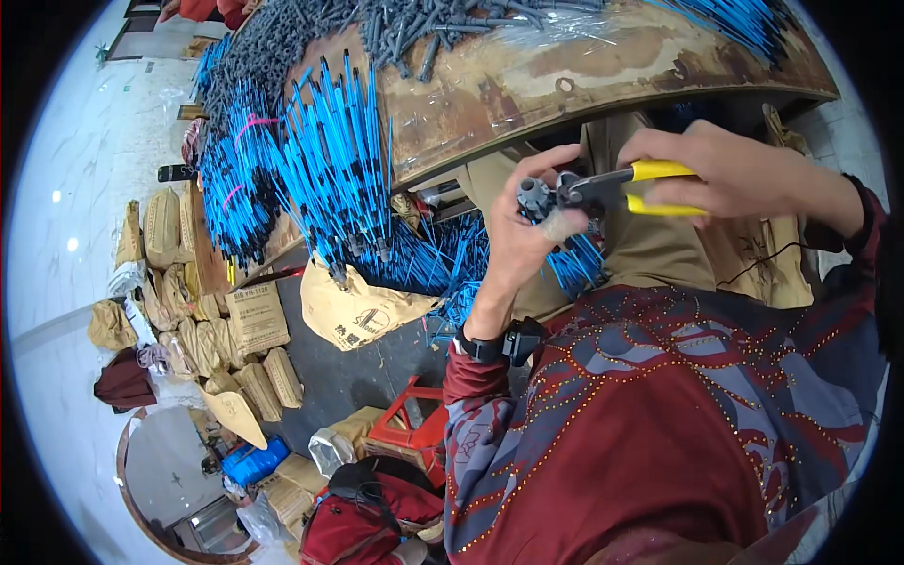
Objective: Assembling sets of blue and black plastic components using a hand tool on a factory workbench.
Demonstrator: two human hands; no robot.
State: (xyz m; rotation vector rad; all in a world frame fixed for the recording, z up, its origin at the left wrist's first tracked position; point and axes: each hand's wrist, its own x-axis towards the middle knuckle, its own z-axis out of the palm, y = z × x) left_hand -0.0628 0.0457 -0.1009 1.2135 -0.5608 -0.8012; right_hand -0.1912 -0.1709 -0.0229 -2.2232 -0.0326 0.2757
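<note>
My left hand (516, 226) is closed around a small grey ribbed plastic part (534, 195), with the thumb and fingers curled about it. My right hand (711, 169) grips pliers with yellow handles (664, 169), the handles spread apart. Their dark metal jaws reach left to the grey part between my left fingers. Whether the jaws bite on it, I cannot tell, since a fingertip and the tool cover that spot. Both hands are above my lap, just off the front edge of the table.
A stained wooden table (527, 89) carries a heap of grey plastic pieces (311, 38). Bundles of blue rods (330, 151) lean at its left end. Below are a paper sack (353, 306), a red stool (410, 428), a red backpack (377, 518) and several brown packages (256, 318).
</note>
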